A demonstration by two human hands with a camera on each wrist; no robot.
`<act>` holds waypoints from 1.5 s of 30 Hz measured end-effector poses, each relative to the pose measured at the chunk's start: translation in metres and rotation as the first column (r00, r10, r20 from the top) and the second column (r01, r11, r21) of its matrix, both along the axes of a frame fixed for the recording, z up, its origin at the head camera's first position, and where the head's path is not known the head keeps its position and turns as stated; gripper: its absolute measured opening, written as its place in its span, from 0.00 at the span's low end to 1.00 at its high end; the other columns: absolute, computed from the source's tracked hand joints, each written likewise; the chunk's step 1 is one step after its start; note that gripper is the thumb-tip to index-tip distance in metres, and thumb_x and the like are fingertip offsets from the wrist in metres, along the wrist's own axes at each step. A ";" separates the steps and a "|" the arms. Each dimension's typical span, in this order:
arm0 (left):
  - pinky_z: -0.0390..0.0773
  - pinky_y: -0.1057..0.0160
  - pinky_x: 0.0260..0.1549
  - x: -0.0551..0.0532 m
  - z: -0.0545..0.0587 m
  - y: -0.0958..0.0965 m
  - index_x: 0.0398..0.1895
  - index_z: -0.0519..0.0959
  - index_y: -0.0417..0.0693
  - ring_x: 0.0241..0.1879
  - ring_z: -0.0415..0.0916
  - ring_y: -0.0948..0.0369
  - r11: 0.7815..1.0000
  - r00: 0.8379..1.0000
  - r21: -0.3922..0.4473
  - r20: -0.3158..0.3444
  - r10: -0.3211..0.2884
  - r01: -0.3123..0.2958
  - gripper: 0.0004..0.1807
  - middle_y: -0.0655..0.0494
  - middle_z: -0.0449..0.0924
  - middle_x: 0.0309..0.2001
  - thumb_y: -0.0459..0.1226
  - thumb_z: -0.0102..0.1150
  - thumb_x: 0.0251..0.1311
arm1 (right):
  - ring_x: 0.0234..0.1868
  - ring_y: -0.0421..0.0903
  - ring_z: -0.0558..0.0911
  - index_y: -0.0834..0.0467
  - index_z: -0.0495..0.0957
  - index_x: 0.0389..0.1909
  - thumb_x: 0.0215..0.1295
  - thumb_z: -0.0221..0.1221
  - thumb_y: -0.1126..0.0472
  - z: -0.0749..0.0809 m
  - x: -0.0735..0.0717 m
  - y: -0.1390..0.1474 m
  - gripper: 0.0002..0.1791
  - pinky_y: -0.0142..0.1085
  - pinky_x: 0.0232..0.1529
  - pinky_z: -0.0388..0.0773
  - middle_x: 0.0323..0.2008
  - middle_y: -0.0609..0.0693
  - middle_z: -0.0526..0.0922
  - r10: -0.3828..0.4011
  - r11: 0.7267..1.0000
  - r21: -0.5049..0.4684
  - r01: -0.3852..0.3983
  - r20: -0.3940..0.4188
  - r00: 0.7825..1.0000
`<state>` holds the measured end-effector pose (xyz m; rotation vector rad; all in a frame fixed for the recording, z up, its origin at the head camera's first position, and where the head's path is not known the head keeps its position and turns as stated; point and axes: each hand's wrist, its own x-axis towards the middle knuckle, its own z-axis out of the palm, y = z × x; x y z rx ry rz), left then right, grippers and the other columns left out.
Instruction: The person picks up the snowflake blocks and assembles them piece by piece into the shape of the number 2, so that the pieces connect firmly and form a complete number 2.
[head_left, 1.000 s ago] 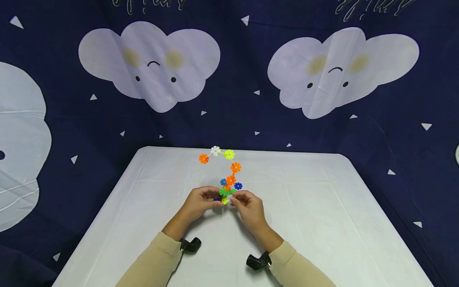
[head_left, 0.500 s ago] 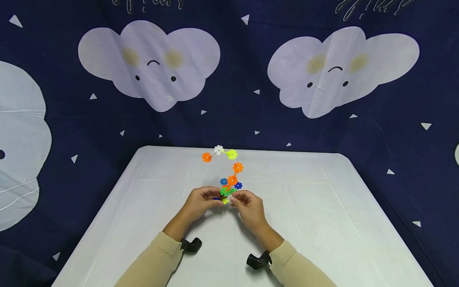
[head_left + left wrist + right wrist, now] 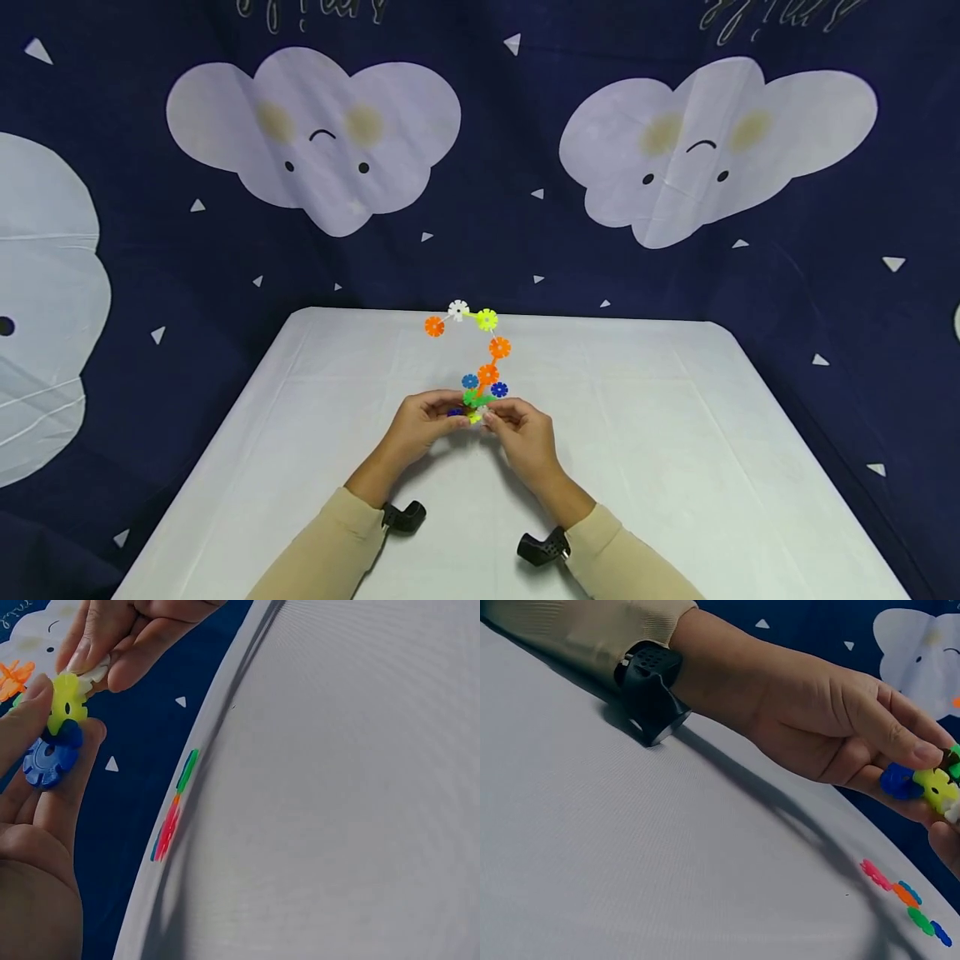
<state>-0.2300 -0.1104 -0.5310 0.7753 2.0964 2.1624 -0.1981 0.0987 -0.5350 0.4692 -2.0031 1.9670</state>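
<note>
Between the hands stands a model of notched snowflake building discs. Orange discs [image 3: 488, 375] climb to a yellow disc and a white disc [image 3: 458, 310] at the top, ending in another orange disc [image 3: 434, 326]. Blue and green discs [image 3: 483, 401] sit lower down. My left hand [image 3: 420, 425] pinches the model's base, its thumb and fingers around a dark blue disc [image 3: 49, 763] and a yellow disc [image 3: 67, 705]. My right hand [image 3: 527, 437] pinches a white disc [image 3: 96, 673] beside that yellow one. Fingers partly hide where these discs meet.
A white-covered table [image 3: 637, 467] lies beneath, with a dark blue cloud-print cloth [image 3: 495, 150] behind. Both wrist views show several loose discs [image 3: 906, 894] on the table; the head view does not show them. A black camera [image 3: 403, 517] is worn on each wrist.
The model's upper chain has shifted slightly right. Its lower part has tilted and risen a little. Both hands keep their grip and have barely moved.
</note>
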 end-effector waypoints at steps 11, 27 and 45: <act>0.85 0.60 0.47 -0.004 0.000 -0.005 0.54 0.83 0.27 0.49 0.84 0.42 0.997 0.997 0.006 -0.003 0.071 -0.071 0.20 0.37 0.86 0.50 0.20 0.74 0.57 | 0.42 0.68 0.86 0.78 0.80 0.51 0.72 0.58 0.81 -0.004 -0.007 0.007 0.10 0.48 0.45 0.86 0.43 0.67 0.87 -0.010 1.000 0.000 0.010 -0.046 0.999; 0.85 0.59 0.48 -0.009 -0.004 -0.011 0.55 0.81 0.23 0.48 0.85 0.57 0.995 0.997 0.065 0.019 0.075 -0.076 0.22 0.34 0.85 0.50 0.16 0.71 0.55 | 0.46 0.53 0.80 0.66 0.85 0.48 0.60 0.71 0.72 -0.016 -0.026 0.024 0.15 0.49 0.47 0.77 0.46 0.55 0.85 -0.192 0.805 0.552 0.220 -0.109 0.975; 0.85 0.63 0.46 -0.008 -0.005 -0.006 0.54 0.82 0.24 0.47 0.85 0.56 0.997 0.998 0.052 0.026 0.051 -0.052 0.21 0.34 0.85 0.50 0.17 0.72 0.56 | 0.45 0.55 0.81 0.61 0.87 0.40 0.61 0.70 0.76 -0.018 -0.048 0.022 0.10 0.46 0.52 0.78 0.44 0.53 0.89 0.129 0.592 0.770 0.239 -0.383 0.915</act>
